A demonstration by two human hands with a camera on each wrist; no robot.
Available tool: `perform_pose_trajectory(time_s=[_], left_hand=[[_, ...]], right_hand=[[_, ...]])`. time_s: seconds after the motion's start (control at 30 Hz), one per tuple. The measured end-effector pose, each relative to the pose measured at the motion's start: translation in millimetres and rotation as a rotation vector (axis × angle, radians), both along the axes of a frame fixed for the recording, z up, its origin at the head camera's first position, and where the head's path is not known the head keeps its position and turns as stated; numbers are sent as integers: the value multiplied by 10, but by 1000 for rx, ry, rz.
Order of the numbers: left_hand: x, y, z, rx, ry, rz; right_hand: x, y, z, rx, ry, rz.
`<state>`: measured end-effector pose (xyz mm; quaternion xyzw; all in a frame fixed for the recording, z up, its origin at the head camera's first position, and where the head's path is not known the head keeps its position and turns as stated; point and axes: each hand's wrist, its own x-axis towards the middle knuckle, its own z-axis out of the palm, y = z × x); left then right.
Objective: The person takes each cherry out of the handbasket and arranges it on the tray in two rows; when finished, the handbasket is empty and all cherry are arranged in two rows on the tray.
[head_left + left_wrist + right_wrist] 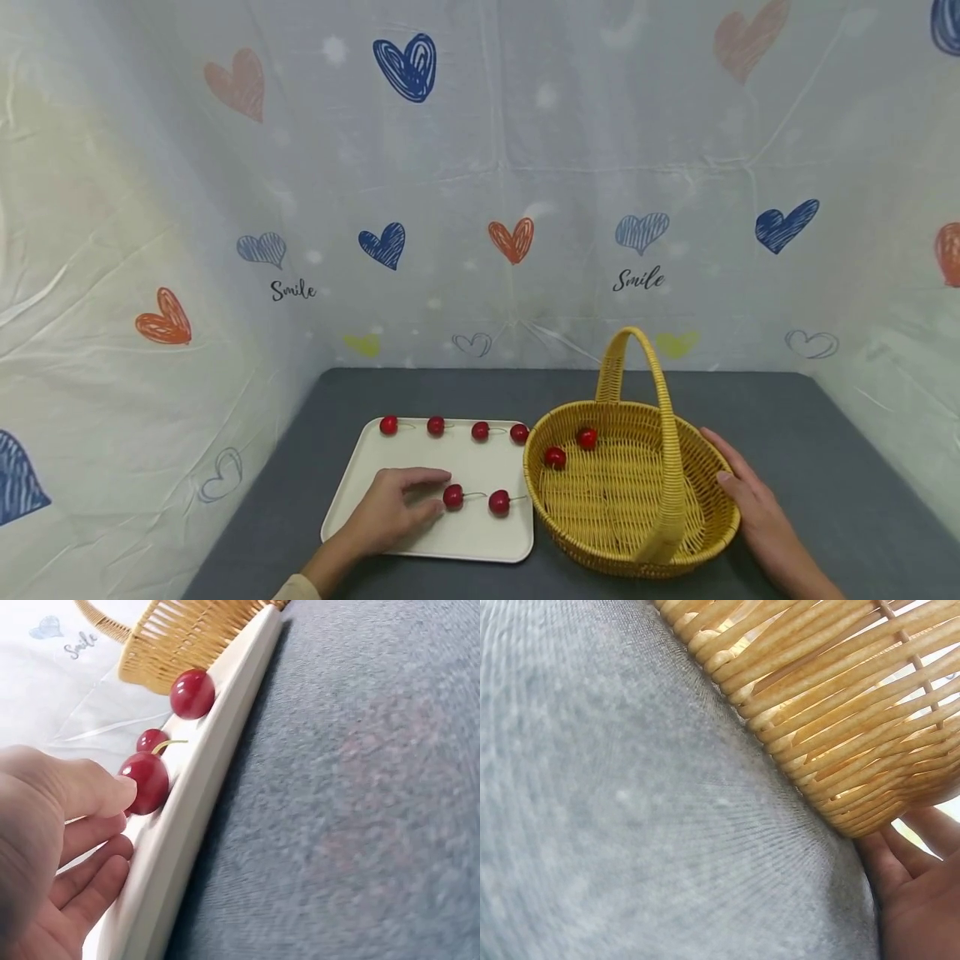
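Note:
A red cherry [453, 497] with a thin stem lies on the white tray [420, 542], right at the fingertips of my left hand [393, 507]. The thumb and index finger are spread apart on its left side; in the left wrist view the thumb tip overlaps the edge of the cherry [147, 783]. Beside it on the tray is another cherry [499, 502]. My right hand [757, 508] holds the right side of the yellow wicker basket [615, 500], thumb over the rim and fingers along the outer wall. Two cherries [555, 457] sit inside the basket, towards its left.
Several more cherries [436, 427] line the far edge of the tray. The basket's tall handle [673, 467] arches over it, and its left rim overlaps the tray's right edge in the head view. A grey cloth-covered table [465, 392] lies beneath, with a heart-printed curtain [450, 167] behind.

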<state>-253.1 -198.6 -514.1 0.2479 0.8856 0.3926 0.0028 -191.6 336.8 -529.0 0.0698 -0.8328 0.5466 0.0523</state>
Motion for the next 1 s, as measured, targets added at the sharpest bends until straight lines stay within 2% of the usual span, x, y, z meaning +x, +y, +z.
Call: perform_pose_trajectory(time_s=[0.17, 0.4, 0.53, 0.67, 0.87, 1.0], left_hand=[[-19, -28, 53, 80, -30, -25], [-82, 73, 243, 230, -153, -83], [-138, 261, 408, 324, -243, -160], [-190, 513, 565, 395, -300, -274], [-277, 912, 700, 409, -293, -429], [-341, 1138, 747, 379, -270, -472]], right_hand=[[-2, -1, -11, 17, 1, -15], [4, -9, -8, 9, -24, -11], [16, -10, 6, 2, -13, -5], [24, -6, 4, 3, 0, 2], [13, 4, 6, 0, -8, 8], [13, 6, 10, 8, -22, 2]])
